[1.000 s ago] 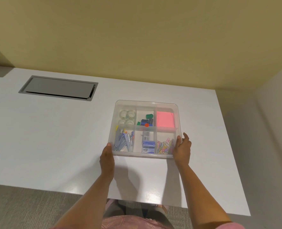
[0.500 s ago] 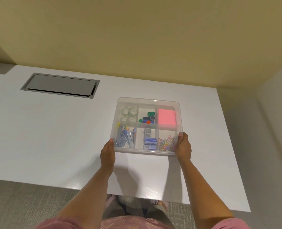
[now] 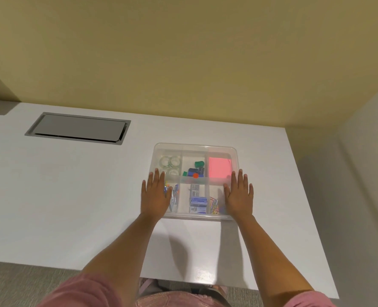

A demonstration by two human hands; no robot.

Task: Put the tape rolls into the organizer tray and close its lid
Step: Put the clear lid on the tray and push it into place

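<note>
A clear plastic organizer tray [image 3: 194, 147] with its see-through lid on top sits on the white desk [image 3: 61, 196]. Clear tape rolls [image 3: 170, 162] lie in its far-left compartment, under the lid. My left hand [image 3: 156, 196] lies flat, palm down, on the lid's left side over the near-left compartment. My right hand [image 3: 239, 193] lies flat on the lid's right side. Both have fingers spread and grip nothing.
Other compartments hold coloured pins, a pink note pad [image 3: 219, 167], blue staple boxes [image 3: 198, 201] and paper clips. A grey cable hatch [image 3: 77, 128] is set in the desk at far left. A yellow wall stands behind; the desk's right edge is close to the tray.
Both hands left the tray's near corners and moved up onto the lid, now lying flat with fingers spread. The tray stays in the same spot on the desk.
</note>
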